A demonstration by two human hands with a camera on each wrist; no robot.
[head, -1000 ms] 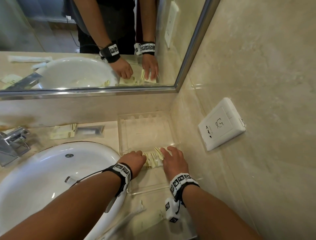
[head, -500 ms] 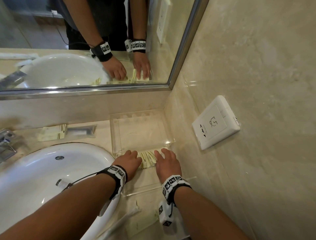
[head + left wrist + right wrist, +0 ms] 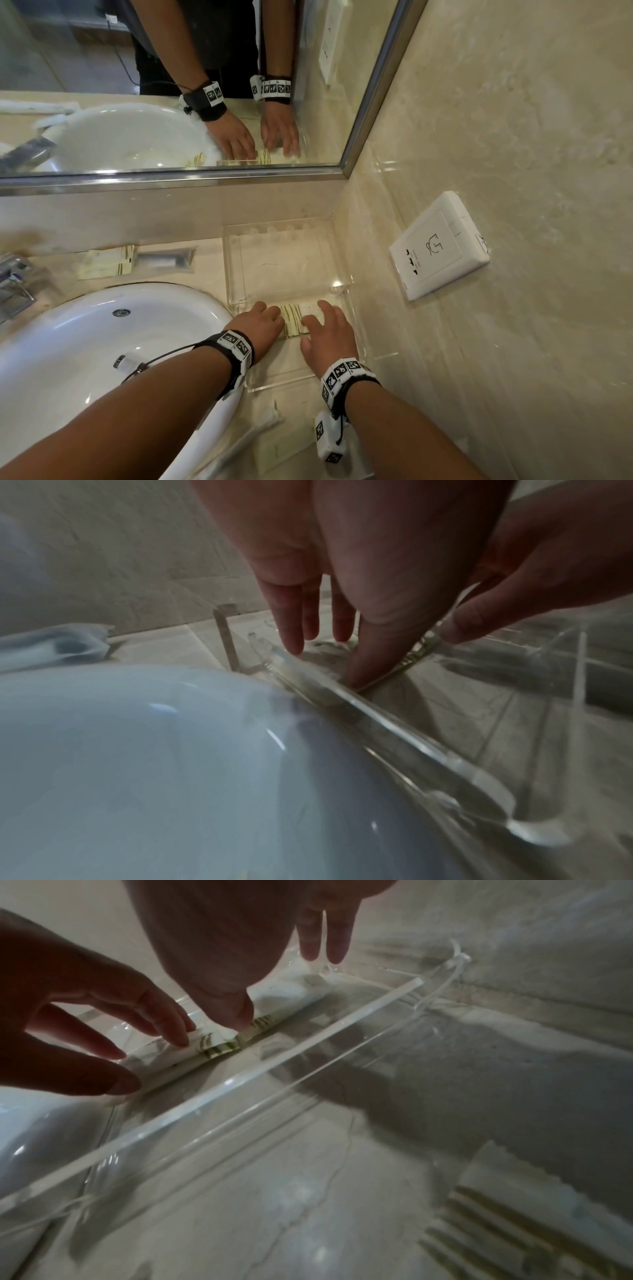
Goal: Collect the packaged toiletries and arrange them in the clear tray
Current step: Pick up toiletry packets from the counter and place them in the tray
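Note:
The clear tray (image 3: 236, 274) stands in the counter's corner, right of the sink. Cream packets with green stripes (image 3: 294, 320) lie flat near its front. My left hand (image 3: 270, 310) rests straight fingers on their left end, the thumb (image 3: 363, 674) pressing the edge. On their right end is my right hand (image 3: 317, 313), with the thumb (image 3: 241, 1018) and fingers down on the packets (image 3: 212, 1047). Neither hand lifts anything. More cream packets (image 3: 106, 263) and a clear-wrapped item (image 3: 164, 260) lie behind the sink. A wrapped toothbrush (image 3: 253, 435) and a cream packet (image 3: 284, 448) lie in front of the tray.
The white sink (image 3: 102, 342) touches the tray's left side, with the chrome faucet (image 3: 13, 284) at far left. The tiled wall with a white socket (image 3: 438, 246) runs close on the right. A mirror (image 3: 137, 85) hangs above the back ledge.
Both hands have stayed on the packets in the tray. The packets lay fanned and tilted earlier and now lie squarer to the tray's front.

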